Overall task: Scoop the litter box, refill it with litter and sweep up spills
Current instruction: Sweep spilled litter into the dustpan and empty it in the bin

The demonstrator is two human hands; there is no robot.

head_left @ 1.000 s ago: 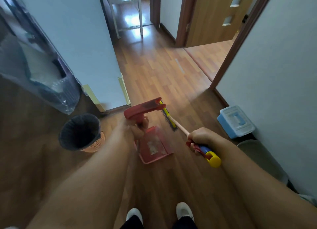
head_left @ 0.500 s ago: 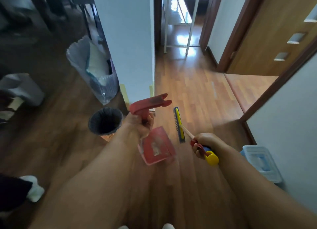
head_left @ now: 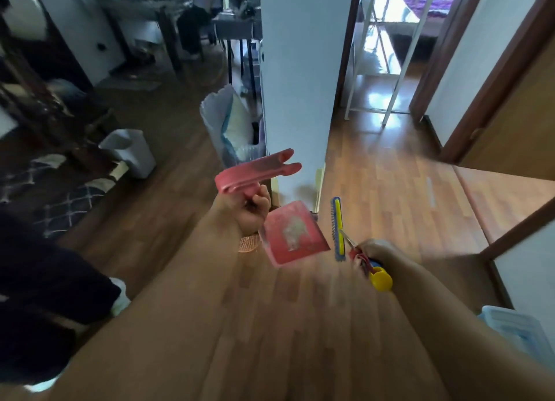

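Swinging toward the upper left, your view now takes in the room w/ the patterned rug (head_left: 60,202), where a sec ago it looked down the hallway floor (head_left: 390,190). Your L hand (head_left: 252,211) keeps its fist curled round the stem of the red dustpan (head_left: 292,235), & the pan has come across the frame. The woven bin (head_left: 249,244), in plain sight at mid-left half a sec ago, now sits almost wholly behind that hand, only its orange base showing. Pale litter (head_left: 292,232) lies mid-pan at frame centre; I see none falling, though the frame is blurred. Your R hand (head_left: 375,250) keeps its fingers wrapped round the brush (head_left: 338,229) handle near the yellow end cap. The brush head hangs clear of the floor, just right of the pan & not touching it. The blue-lidded box (head_left: 516,331) has slid to the lower right corner.

For the task: sweeping looks done for this patch & you're at the tipping step, pan approx over the bin. That's my read; the bin mouth is hidden, so can't confirm alignment.

Count:
- 1 dustpan
- 1 brush
- 1 small heap of litter
- 2 hands, both occupied
- 1 woven bin
- 1 white bin (head_left: 129,151), mid-left
- 1 clear bag (head_left: 231,124) beside the wall, upper centre
- 1 blue-lidded box
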